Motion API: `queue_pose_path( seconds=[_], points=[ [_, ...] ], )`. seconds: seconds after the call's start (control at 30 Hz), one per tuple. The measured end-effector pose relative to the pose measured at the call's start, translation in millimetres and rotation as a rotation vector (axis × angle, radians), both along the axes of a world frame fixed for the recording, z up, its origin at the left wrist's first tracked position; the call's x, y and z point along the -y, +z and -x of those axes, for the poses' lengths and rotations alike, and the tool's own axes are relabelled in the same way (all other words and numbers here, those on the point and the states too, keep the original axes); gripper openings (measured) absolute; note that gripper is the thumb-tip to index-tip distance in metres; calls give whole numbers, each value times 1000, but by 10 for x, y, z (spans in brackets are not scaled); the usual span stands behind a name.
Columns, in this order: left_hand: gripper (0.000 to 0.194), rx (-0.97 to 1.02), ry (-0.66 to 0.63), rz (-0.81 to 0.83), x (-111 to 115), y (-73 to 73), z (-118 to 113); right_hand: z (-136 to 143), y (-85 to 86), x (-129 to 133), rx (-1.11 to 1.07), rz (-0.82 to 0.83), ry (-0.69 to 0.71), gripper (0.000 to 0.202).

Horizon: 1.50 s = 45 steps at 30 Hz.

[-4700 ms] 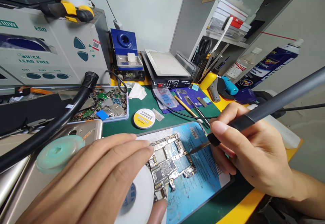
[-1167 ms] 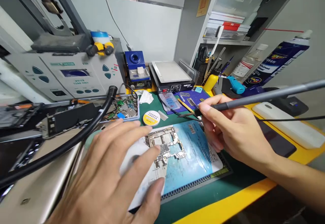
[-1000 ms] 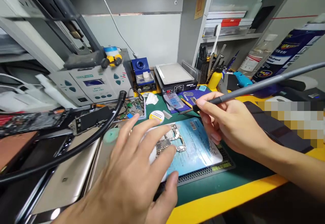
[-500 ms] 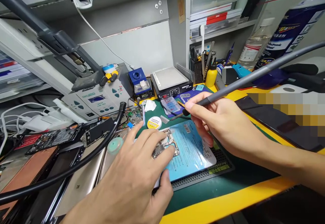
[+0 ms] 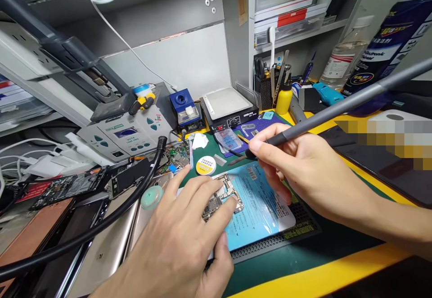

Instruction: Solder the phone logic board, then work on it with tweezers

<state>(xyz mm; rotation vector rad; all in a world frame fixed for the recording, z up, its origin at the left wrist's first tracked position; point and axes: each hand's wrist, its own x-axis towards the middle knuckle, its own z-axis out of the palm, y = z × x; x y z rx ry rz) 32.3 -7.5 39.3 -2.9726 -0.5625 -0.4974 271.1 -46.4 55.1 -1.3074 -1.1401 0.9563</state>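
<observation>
My left hand [image 5: 189, 221] lies with its fingers spread over a phone circuit board [image 5: 232, 190], its fingertips touching the board and covering part of it. The board rests on a blue packet [image 5: 259, 212] with printed text and a barcode. My right hand [image 5: 297, 167] grips a soldering iron [image 5: 324, 117] like a pen, thumb and index finger closed round its dark grip. The thin tip points left, above the far edge of the packet and apart from the board. A small gold-coloured piece shows near the index finger.
A black hose [image 5: 135, 199] curves along the left, beside several phones and a green-lidded jar [image 5: 151, 197]. Behind stand a rework station [image 5: 124, 131], a blue iron stand [image 5: 182, 104] and a heating plate [image 5: 229, 102]. A yellow bottle [image 5: 284, 100] stands right of the plate.
The view has shifted slightly. Board, packet and both hands appear a little lower and further right. The left fingers stay on the board, and the right hand keeps its grip on the soldering iron.
</observation>
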Motion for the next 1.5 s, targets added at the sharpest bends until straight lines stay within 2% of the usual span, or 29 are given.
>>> queue_pose_path(
  seconds=[0.3, 0.43, 0.47, 0.5, 0.6, 0.8, 1.13, 1.37, 1.5],
  points=[
    [37, 28, -13, -73, 11, -51, 63, 50, 41, -18, -168, 35, 6, 44],
    [38, -18, 21, -17, 16, -33, 32, 53, 48, -15, -206, 41, 13, 45],
    [37, 49, -3, -62, 16, -28, 25, 53, 45, -12, -214, 42, 18, 46],
    [38, -13, 16, -7, 16, -25, 21, 52, 42, -8, -222, 42, 22, 46],
    [39, -11, 20, 3, 18, -28, 15, 51, 32, 2, -240, 47, 24, 46],
    [41, 23, 3, -29, 20, -57, 6, 56, 29, 11, -244, 47, 25, 46],
    [54, 4, -29, -76, -35, -97, -21, 74, 23, 25, -214, 16, 23, 38],
    [49, -9, -11, -105, 14, -57, 44, 41, -34, 42, -57, -80, -22, 19],
    [45, -42, -1, -115, 36, -68, 39, 39, -25, 50, -62, -81, -25, 23]
  ],
)
